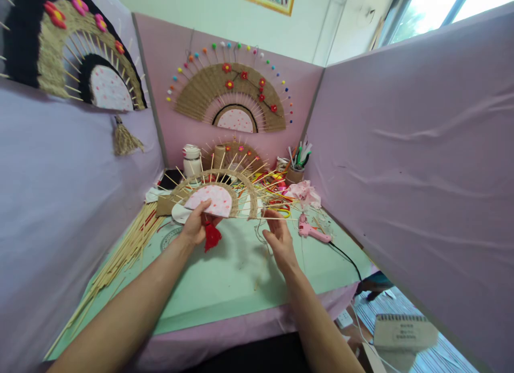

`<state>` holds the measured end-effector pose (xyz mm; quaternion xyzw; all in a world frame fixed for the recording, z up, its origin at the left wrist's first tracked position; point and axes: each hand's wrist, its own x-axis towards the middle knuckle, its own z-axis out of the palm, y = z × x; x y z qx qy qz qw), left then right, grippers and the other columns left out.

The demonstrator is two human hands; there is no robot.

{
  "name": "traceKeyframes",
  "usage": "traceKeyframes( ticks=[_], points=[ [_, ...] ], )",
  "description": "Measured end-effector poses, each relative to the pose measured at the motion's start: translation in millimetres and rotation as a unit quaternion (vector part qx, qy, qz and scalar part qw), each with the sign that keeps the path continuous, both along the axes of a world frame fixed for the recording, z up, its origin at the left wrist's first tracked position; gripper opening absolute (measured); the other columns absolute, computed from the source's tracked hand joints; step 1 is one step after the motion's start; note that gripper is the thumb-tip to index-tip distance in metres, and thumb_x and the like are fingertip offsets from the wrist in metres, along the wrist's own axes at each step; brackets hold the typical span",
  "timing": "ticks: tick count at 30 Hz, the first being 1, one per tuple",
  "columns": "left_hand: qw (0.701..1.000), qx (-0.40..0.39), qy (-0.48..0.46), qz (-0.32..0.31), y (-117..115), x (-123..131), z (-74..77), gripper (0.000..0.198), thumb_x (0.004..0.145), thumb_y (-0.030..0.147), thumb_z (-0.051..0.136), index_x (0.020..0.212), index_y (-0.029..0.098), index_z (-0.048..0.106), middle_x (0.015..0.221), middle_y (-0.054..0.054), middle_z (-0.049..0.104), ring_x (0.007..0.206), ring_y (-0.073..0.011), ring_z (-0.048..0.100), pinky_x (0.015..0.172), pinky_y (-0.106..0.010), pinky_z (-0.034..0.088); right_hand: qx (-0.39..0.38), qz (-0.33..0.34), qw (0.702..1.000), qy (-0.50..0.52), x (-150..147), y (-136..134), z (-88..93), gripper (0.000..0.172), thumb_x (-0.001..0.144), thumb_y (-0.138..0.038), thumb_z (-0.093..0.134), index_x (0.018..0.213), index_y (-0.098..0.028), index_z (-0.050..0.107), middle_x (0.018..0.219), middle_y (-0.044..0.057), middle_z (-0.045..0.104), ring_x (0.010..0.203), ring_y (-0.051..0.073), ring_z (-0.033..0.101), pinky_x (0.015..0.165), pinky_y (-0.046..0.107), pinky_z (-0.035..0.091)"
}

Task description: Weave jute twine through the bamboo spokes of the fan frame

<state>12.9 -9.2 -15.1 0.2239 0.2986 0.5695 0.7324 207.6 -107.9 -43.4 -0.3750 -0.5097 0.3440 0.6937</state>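
Observation:
A half-round fan of thin wooden sticks (254, 196) is held up over the table, with a band of brown twine woven across the sticks. Its centre is a pink dotted fabric half-circle (214, 199). My left hand (196, 223) grips this centre at its lower edge, thumb in front and the other fingers hidden behind. Below that hand hangs a red tassel (212, 236). My right hand (279, 236) is at the fan's lower right end, thumb and fingers apart, fingertips close to the outermost stick. Loose thin twine (259, 232) dangles beside it; whether the fingertips touch it I cannot tell.
Loose wooden sticks (124, 250) lie along the table's left side. A pink glue gun (315, 231) with a black cord rests at right. Behind stand a white bottle (191, 161), a twine spool (219, 156) and a tool cup (295, 174). Decorated fans (193, 97) hang on the partitions.

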Motion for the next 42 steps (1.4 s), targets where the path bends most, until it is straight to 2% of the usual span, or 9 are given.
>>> traceKeyframes(
  ticks=[3, 7, 13, 22, 29, 33, 36, 38, 42],
  points=[
    [1.000, -0.001, 0.003, -0.003, 1, 0, -1.3, 0.013, 0.078, 0.010, 0.061, 0.090, 0.015, 0.062, 0.069, -0.002, 0.071, 0.056, -0.0136, 0.067, 0.058, -0.025, 0.059, 0.022, -0.051, 0.998, -0.001, -2, -2, 2.6, 0.041, 0.073, -0.025, 0.065, 0.112, -0.023, 0.053, 0.123, 0.009, 0.053, 0.120, 0.021, 0.047, 0.106, 0.039, 0.033],
    [1.000, 0.003, -0.004, -0.003, 0, 1, -1.1, 0.016, 0.076, 0.008, 0.063, 0.090, 0.016, 0.062, 0.070, -0.001, 0.072, 0.058, -0.0135, 0.068, 0.059, -0.024, 0.059, -0.014, -0.114, 0.993, 0.007, -8, -2, 2.1, 0.025, 0.075, -0.033, 0.066, 0.095, -0.020, 0.059, 0.099, 0.007, 0.060, 0.096, 0.019, 0.055, 0.089, 0.036, 0.044],
    [1.000, 0.006, 0.000, 0.002, -3, 3, 0.7, 0.019, 0.075, 0.008, 0.064, 0.092, 0.017, 0.062, 0.072, -0.001, 0.072, 0.059, -0.0124, 0.068, 0.061, -0.023, 0.058, -0.077, -0.035, 0.992, 0.096, -11, 0, -0.8, 0.024, 0.073, -0.039, 0.068, 0.085, -0.019, 0.065, 0.077, 0.003, 0.062, 0.072, 0.015, 0.054, 0.071, 0.030, 0.045],
    [1.000, 0.006, 0.010, -0.017, -5, 3, 1.0, 0.013, 0.076, 0.009, 0.063, 0.086, 0.016, 0.062, 0.069, -0.001, 0.071, 0.056, -0.0124, 0.067, 0.059, -0.023, 0.059, -0.097, -0.002, 0.984, 0.150, -14, 0, 1.7, 0.022, 0.064, -0.034, 0.075, 0.076, -0.019, 0.065, 0.070, 0.000, 0.059, 0.064, 0.012, 0.050, 0.066, 0.028, 0.042],
    [0.999, -0.001, 0.025, -0.030, -4, 2, -1.9, 0.023, 0.075, 0.010, 0.064, 0.097, 0.016, 0.064, 0.072, -0.004, 0.073, 0.059, -0.0148, 0.068, 0.060, -0.024, 0.058, -0.116, 0.028, 0.984, 0.129, -13, -1, 3.1, 0.018, 0.065, -0.031, 0.071, 0.072, -0.019, 0.060, 0.065, -0.002, 0.053, 0.060, 0.011, 0.045, 0.061, 0.025, 0.038],
    [0.999, -0.004, 0.030, -0.035, -5, 1, -1.3, 0.024, 0.074, 0.011, 0.064, 0.098, 0.015, 0.064, 0.074, -0.005, 0.073, 0.059, -0.0150, 0.069, 0.058, -0.023, 0.058, -0.090, -0.053, 0.987, 0.123, -8, 3, -1.9, 0.023, 0.065, -0.030, 0.070, 0.079, -0.020, 0.054, 0.076, -0.001, 0.054, 0.066, 0.012, 0.048, 0.063, 0.025, 0.040],
    [0.999, -0.009, 0.036, -0.037, -4, 0, -2.0, 0.018, 0.074, 0.012, 0.064, 0.091, 0.015, 0.065, 0.070, -0.004, 0.072, 0.056, -0.0143, 0.067, 0.058, -0.023, 0.057, -0.039, -0.112, 0.989, 0.088, -4, 5, -4.0, 0.027, 0.066, -0.028, 0.069, 0.085, -0.021, 0.051, 0.093, 0.002, 0.056, 0.081, 0.015, 0.053, 0.075, 0.028, 0.043],
    [0.998, -0.009, 0.038, -0.039, -4, 0, -3.2, 0.014, 0.075, 0.012, 0.063, 0.088, 0.015, 0.064, 0.068, -0.003, 0.071, 0.054, -0.0137, 0.067, 0.057, -0.023, 0.057, -0.011, -0.109, 0.992, 0.055, -4, 5, -2.8, 0.031, 0.067, -0.027, 0.069, 0.092, -0.023, 0.052, 0.107, 0.005, 0.055, 0.096, 0.018, 0.054, 0.086, 0.032, 0.042],
    [0.998, -0.003, 0.033, -0.051, -2, -1, -5.3, 0.013, 0.075, 0.011, 0.062, 0.087, 0.015, 0.064, 0.067, -0.003, 0.071, 0.052, -0.0133, 0.066, 0.057, -0.022, 0.057, 0.011, -0.026, 0.999, 0.015, -4, 2, 2.2, 0.039, 0.070, -0.029, 0.068, 0.106, -0.024, 0.054, 0.122, 0.007, 0.055, 0.117, 0.022, 0.049, 0.100, 0.038, 0.037]
  ],
)
